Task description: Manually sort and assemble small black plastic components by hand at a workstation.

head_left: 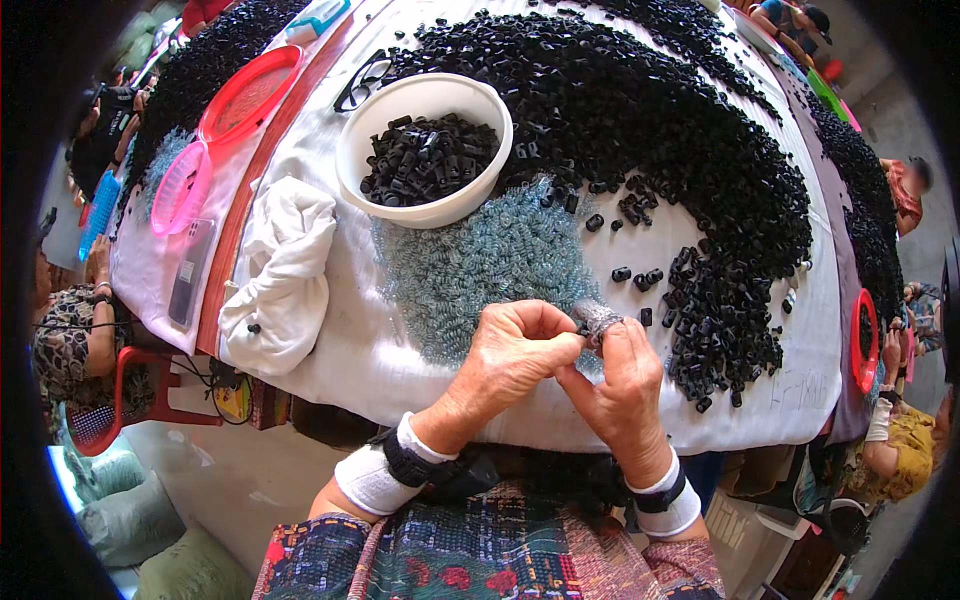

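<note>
My left hand (512, 352) and my right hand (622, 388) meet above the near edge of a white-covered table. Both are closed in a pinch, fingertips nearly touching. A silvery, crinkled wrapping (598, 318) shows at my right fingertips; whether it covers a finger or is held, I cannot tell. A small dark bit sits between the hands, too small to name. Just beyond them spreads a pile of small clear-blue coil springs (480, 265). Black plastic cord-lock-like pieces (710, 300) lie loose to the right, joining a large heap (640, 90) behind.
A white bowl (352, 185) of black pieces stands behind the springs, with black-framed glasses (362, 85) beside it. A crumpled white cloth (285, 270) lies left. Red (203, 128) and pink baskets (160, 205) and a phone (188, 275) are farther left. Other people sit at both sides.
</note>
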Demonstrator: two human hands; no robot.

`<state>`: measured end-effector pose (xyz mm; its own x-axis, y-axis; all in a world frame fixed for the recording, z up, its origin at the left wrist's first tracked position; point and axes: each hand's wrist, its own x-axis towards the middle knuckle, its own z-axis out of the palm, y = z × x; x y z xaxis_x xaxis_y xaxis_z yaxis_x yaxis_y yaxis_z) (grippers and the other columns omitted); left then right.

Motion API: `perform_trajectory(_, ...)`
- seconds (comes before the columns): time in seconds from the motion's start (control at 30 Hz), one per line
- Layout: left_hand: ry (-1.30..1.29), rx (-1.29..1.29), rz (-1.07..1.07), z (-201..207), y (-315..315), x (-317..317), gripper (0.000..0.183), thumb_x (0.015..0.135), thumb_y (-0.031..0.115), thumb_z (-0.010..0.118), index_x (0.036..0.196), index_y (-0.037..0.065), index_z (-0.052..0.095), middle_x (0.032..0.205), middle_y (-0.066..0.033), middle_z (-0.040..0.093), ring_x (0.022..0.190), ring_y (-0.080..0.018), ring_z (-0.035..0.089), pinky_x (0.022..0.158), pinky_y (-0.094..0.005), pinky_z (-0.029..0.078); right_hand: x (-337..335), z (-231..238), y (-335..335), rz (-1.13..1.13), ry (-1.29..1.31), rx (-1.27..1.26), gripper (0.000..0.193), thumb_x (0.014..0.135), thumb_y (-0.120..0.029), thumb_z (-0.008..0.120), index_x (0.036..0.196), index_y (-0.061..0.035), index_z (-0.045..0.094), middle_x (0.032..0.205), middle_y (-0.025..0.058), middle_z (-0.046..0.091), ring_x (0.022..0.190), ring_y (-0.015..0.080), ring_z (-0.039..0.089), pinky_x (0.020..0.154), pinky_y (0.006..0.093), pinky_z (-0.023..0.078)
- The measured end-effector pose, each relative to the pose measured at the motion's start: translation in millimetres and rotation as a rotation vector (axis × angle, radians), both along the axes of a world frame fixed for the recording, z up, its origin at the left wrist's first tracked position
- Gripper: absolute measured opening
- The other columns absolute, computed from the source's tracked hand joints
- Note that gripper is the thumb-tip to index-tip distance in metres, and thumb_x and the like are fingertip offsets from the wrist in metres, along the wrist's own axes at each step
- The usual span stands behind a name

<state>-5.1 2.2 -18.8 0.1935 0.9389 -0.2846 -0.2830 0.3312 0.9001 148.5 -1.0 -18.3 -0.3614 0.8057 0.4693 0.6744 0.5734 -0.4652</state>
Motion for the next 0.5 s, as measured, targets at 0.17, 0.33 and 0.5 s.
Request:
perform_trajectory(0.17,0.012,-0.013,-0.022,0.6,0.1,-1.0,0.01,0.079,0.007,0.068,0.083,-0.002,0.066,0.074,-0.0009,0.064,0.065,-0.0052,0.057,0.059,-0.0191,0.047,-1.6,0.1,-0.7,-0.036,0.028,-0.028,0.035,0.066,-0.017,0.075,0.087,0.0036,0.055,0.076,0.0166,0.055,0.069,0.0339,0.055,0.059,0.0408,0.046)
perform_trajectory(0.33,0.02,-0.009,-0.012,-0.1,0.5,0.8,0.01,0.08,0.007,0.068,0.083,-0.002,0.066,0.074,-0.0009,0.064,0.065,-0.0051,0.057,0.06,-0.0192,0.047,0.6,-2.9,-1.3,-0.051,0.061,-0.071,0.03,0.065,-0.012,0.074,0.084,0.0024,0.054,0.075,0.0157,0.056,0.067,0.0335,0.054,0.057,0.0404,0.045)
perform_trajectory(0.5,0.001,-0.012,-0.043,-1.8,1.2,-1.6,0.009,0.08,0.007,0.069,0.083,-0.002,0.066,0.075,-0.0009,0.064,0.067,-0.0048,0.057,0.061,-0.0189,0.047,0.7,-1.8,3.8,-0.016,0.054,-0.002,0.027,0.064,-0.008,0.074,0.079,0.0006,0.053,0.073,0.015,0.054,0.066,0.0331,0.054,0.056,0.0403,0.045)
